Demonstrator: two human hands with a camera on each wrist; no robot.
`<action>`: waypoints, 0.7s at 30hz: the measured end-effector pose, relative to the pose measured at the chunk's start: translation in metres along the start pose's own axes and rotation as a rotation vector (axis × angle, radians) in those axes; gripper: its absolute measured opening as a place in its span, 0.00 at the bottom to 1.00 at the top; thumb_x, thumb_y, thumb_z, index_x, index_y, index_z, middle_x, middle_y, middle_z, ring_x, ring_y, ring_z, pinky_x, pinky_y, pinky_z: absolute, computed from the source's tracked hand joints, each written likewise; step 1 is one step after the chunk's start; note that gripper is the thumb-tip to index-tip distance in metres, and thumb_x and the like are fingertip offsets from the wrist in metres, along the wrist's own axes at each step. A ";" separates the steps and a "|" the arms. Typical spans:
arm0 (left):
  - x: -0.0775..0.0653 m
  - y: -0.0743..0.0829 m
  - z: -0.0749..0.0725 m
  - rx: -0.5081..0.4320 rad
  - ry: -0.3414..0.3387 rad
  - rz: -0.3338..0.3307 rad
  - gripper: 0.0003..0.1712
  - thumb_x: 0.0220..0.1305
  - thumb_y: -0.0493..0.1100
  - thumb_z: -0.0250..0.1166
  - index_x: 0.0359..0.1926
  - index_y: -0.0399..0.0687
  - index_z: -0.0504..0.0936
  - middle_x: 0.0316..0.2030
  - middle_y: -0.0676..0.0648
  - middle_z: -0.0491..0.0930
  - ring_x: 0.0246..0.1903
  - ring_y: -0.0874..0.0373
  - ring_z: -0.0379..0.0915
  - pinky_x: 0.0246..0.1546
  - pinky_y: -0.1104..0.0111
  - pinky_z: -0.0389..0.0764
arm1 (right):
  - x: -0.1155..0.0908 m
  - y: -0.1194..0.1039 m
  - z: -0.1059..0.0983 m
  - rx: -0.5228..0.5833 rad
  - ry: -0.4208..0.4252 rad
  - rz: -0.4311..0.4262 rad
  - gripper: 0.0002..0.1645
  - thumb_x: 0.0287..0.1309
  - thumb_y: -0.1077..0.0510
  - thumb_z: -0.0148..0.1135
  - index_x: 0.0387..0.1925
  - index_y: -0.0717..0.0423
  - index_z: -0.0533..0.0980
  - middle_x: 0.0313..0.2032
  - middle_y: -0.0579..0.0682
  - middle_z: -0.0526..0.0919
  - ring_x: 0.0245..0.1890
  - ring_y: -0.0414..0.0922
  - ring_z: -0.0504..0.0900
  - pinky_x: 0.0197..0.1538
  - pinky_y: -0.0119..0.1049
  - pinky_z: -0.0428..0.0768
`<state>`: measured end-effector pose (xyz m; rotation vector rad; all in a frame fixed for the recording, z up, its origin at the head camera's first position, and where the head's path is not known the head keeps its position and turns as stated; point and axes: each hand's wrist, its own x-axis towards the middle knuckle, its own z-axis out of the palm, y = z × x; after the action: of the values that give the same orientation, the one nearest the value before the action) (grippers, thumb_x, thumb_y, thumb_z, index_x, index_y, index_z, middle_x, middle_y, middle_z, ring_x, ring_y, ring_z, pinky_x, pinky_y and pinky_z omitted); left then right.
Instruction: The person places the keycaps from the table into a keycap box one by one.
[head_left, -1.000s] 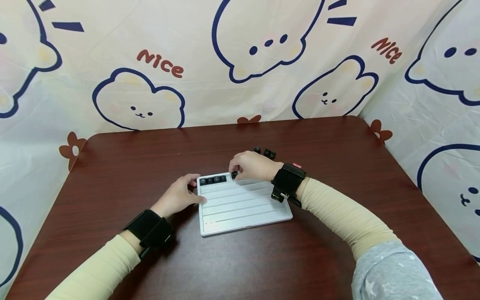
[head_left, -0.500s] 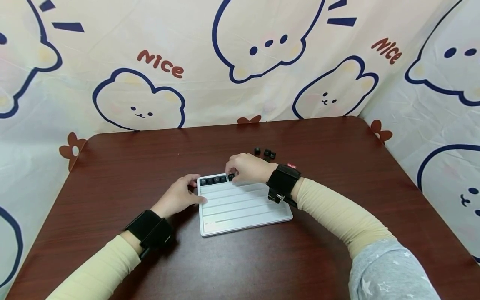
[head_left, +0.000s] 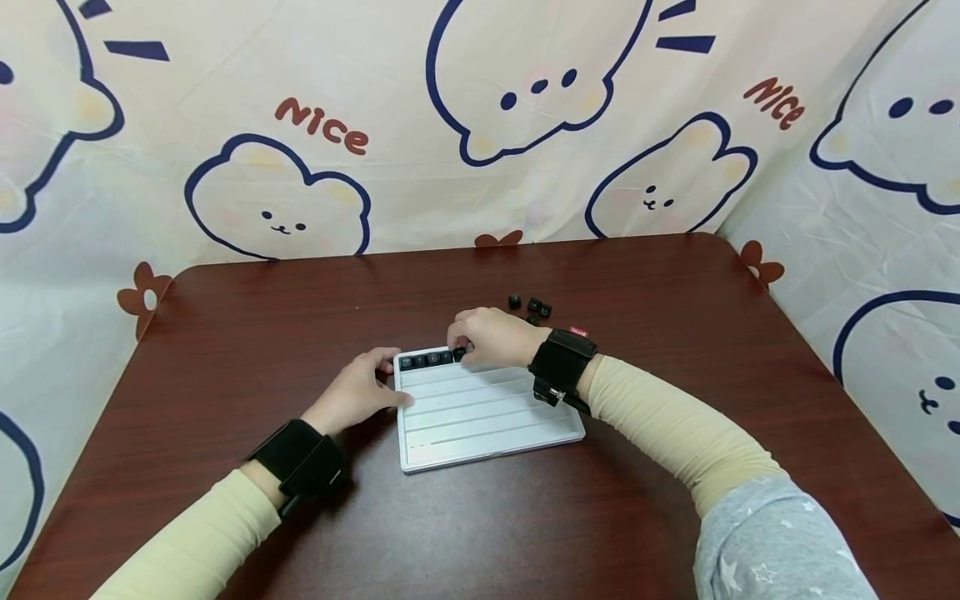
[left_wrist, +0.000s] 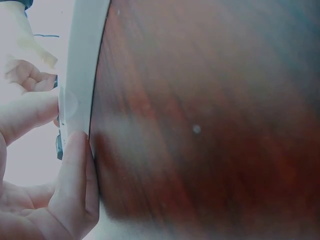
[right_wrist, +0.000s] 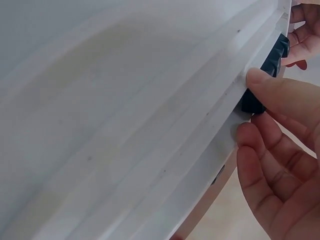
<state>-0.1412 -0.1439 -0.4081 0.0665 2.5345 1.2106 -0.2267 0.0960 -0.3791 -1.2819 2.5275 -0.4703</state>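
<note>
A white tray (head_left: pixel 480 417) with several ridged rows lies on the table, slightly turned. My left hand (head_left: pixel 356 392) grips its left edge near the far corner, the thumb over the rim; the left wrist view shows fingers on the tray's side (left_wrist: pixel 85 55). Black keycaps (head_left: pixel 425 360) stand side by side in the farthest row, at its left end. At the right end of that line, my right hand (head_left: pixel 498 337) pinches another black keycap (right_wrist: pixel 253 102) between thumb and fingers, down at the row. The hand partly covers this keycap and the tray's far edge in the head view.
Several loose black keycaps (head_left: pixel 535 306) lie on the dark wooden table (head_left: pixel 480 533) just beyond the right hand. A printed cloth (head_left: pixel 405 200) hangs behind the table and along its sides.
My right hand has slid a little left along the far row with its keycap, up against the line of keycaps. More loose keycaps show behind it. The left hand has stayed put.
</note>
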 end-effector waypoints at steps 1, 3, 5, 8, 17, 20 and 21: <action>0.000 0.000 0.000 0.001 -0.001 0.000 0.44 0.59 0.37 0.76 0.71 0.32 0.66 0.54 0.38 0.72 0.41 0.49 0.71 0.34 0.65 0.74 | 0.000 0.000 0.000 -0.002 -0.001 0.000 0.12 0.58 0.67 0.72 0.44 0.57 0.84 0.40 0.48 0.80 0.39 0.43 0.78 0.46 0.35 0.78; 0.000 0.000 0.000 0.002 -0.001 0.000 0.43 0.59 0.37 0.76 0.71 0.32 0.67 0.54 0.38 0.72 0.41 0.49 0.71 0.34 0.64 0.74 | 0.000 0.000 0.000 0.000 -0.002 0.005 0.12 0.58 0.66 0.72 0.45 0.57 0.84 0.40 0.48 0.80 0.39 0.44 0.78 0.46 0.35 0.78; 0.000 0.000 0.000 0.000 -0.002 -0.001 0.43 0.59 0.37 0.76 0.71 0.32 0.67 0.54 0.38 0.72 0.41 0.49 0.70 0.34 0.64 0.74 | -0.001 0.001 0.000 0.004 -0.001 0.007 0.12 0.59 0.66 0.72 0.45 0.57 0.84 0.41 0.48 0.81 0.40 0.44 0.79 0.47 0.35 0.78; 0.000 0.000 0.000 -0.005 -0.003 -0.005 0.43 0.59 0.37 0.76 0.71 0.32 0.67 0.54 0.38 0.72 0.41 0.48 0.70 0.34 0.64 0.73 | -0.002 0.002 -0.001 0.010 0.004 0.007 0.12 0.59 0.66 0.72 0.45 0.57 0.84 0.42 0.49 0.81 0.42 0.44 0.80 0.48 0.35 0.78; 0.001 0.000 -0.001 -0.008 -0.004 -0.008 0.43 0.59 0.37 0.76 0.72 0.32 0.66 0.54 0.38 0.72 0.41 0.49 0.71 0.34 0.64 0.74 | -0.002 0.006 0.001 -0.013 0.032 -0.018 0.09 0.61 0.65 0.72 0.43 0.59 0.85 0.39 0.48 0.83 0.39 0.42 0.80 0.46 0.33 0.78; 0.001 0.000 -0.001 -0.008 -0.005 -0.007 0.43 0.59 0.37 0.76 0.72 0.32 0.66 0.54 0.38 0.72 0.41 0.49 0.71 0.35 0.64 0.75 | -0.002 0.005 0.001 -0.010 0.034 -0.014 0.09 0.61 0.64 0.72 0.43 0.59 0.86 0.39 0.49 0.84 0.39 0.42 0.81 0.46 0.32 0.79; 0.001 -0.001 0.000 -0.007 -0.006 -0.007 0.44 0.59 0.37 0.76 0.72 0.32 0.66 0.54 0.38 0.72 0.41 0.49 0.71 0.35 0.64 0.75 | -0.002 0.004 0.001 -0.008 0.035 -0.012 0.09 0.61 0.64 0.72 0.44 0.59 0.86 0.39 0.49 0.84 0.39 0.42 0.82 0.46 0.32 0.79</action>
<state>-0.1420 -0.1445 -0.4085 0.0600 2.5232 1.2144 -0.2282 0.1003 -0.3814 -1.3035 2.5544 -0.4893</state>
